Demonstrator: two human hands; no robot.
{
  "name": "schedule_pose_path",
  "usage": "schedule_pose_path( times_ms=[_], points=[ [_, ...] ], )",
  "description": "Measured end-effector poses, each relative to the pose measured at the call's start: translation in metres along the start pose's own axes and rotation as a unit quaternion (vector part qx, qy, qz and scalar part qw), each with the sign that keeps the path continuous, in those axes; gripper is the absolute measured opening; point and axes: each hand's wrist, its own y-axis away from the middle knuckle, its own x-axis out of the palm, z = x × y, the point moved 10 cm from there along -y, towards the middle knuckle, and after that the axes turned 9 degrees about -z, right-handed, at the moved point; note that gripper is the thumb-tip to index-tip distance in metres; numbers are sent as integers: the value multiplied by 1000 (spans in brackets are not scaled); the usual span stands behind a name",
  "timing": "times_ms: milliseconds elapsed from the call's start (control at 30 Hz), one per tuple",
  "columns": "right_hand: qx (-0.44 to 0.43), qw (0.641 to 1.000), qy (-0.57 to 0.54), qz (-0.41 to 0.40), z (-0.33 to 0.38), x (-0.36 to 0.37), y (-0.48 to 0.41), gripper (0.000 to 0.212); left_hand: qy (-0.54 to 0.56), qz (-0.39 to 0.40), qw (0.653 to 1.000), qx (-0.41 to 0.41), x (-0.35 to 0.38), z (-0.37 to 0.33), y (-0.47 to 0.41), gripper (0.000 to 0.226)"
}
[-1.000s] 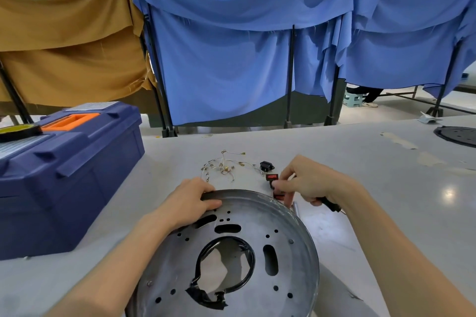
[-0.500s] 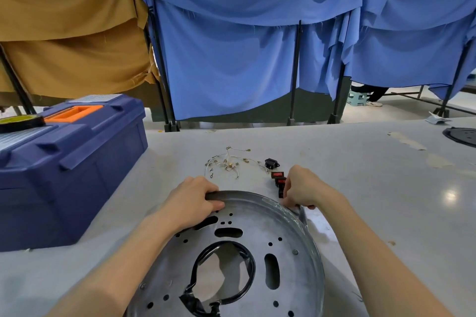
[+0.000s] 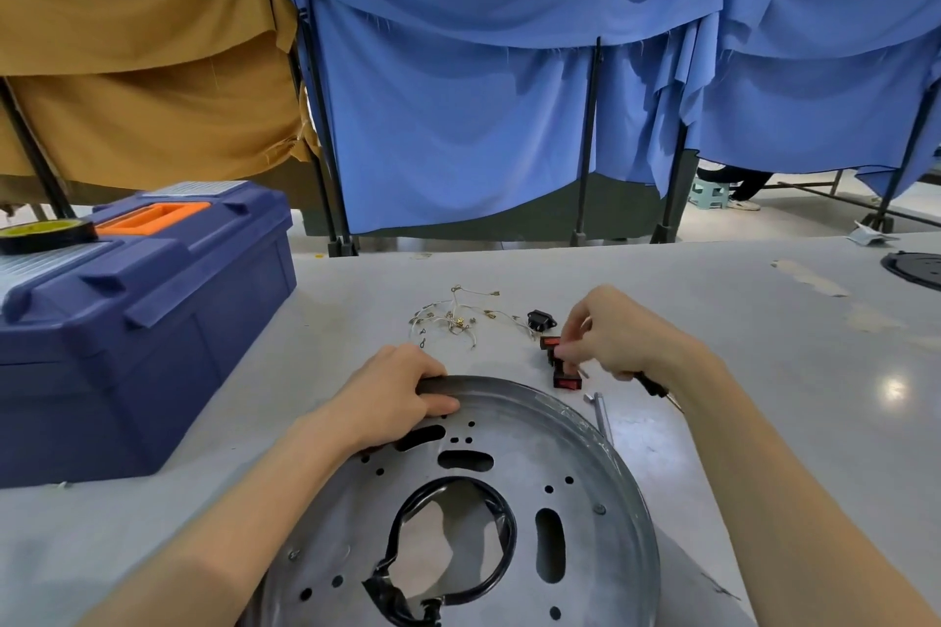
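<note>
Bracing the round metal plate (image 3: 601, 550) comes first for us: our left hand (image 3: 392, 392) is clamped on its far rim, fingers curled over the edge and thumb laid on the face. We judge that this stops the plate from sliding on the table (image 3: 764, 346) while the other hand works. The plate lies flat at the table's near edge, close to our body. Its slots and screw holes face up, and a black cable loop (image 3: 501, 514) sits in the central opening.

Our right hand (image 3: 616, 341) reaches just beyond the rim to three red rocker switches (image 3: 566, 380), which lie in a short row on the table. Thumb and forefinger pinch the middle switch (image 3: 557, 361). A dark tool handle (image 3: 652, 384), likely a screwdriver, pokes out from under the same palm, probably tucked there so we need not put it down. How firmly the remaining fingers hold it we cannot tell.

The small parts lie together within easy reach. A black power socket (image 3: 541, 320) is just beyond the switches, and a tangle of white wires with brass terminals (image 3: 458, 318) is to its left. A short silver rod (image 3: 602, 415) rests beside the rim. The blue toolbox (image 3: 153, 321) stands well off to the left, lid shut, with a tape roll (image 3: 46, 234) on top.
</note>
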Motion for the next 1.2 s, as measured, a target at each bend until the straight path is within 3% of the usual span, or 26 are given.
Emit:
schedule_pose_path(
  times_ms=[67,167,367,433,567,667,767,867,1000,1200],
  points=[
    [-23,998,-60,-26,11,-14,3,13,19,7,1000,17,3,-12,0,40],
    [-53,991,-111,-56,26,-30,9,11,60,-1,998,17,2,-26,-2,8],
    [-99,983,-141,-61,49,-40,22,8,-10,85,994,-66,-8,-2,0,29],
    [-109,983,-144,-43,56,-35,25,7,-4,84,994,-72,-8,0,2,23],
    [-106,985,-135,12,61,-19,28,7,4,44,999,-29,-5,-17,1,9],
    [-117,985,-123,40,65,-11,31,6,21,32,999,13,-2,-33,-1,13],
    [-138,984,-104,44,70,-8,32,7,27,17,999,36,2,-43,-2,23],
    [-132,983,-121,48,68,-6,31,13,54,-43,998,8,-11,-44,-3,28],
    [-129,979,-150,42,69,-6,29,18,118,-122,984,45,-37,-73,-1,19],
    [-101,972,-211,25,62,-12,23,24,114,-190,971,85,-49,-92,6,9]
  ],
)
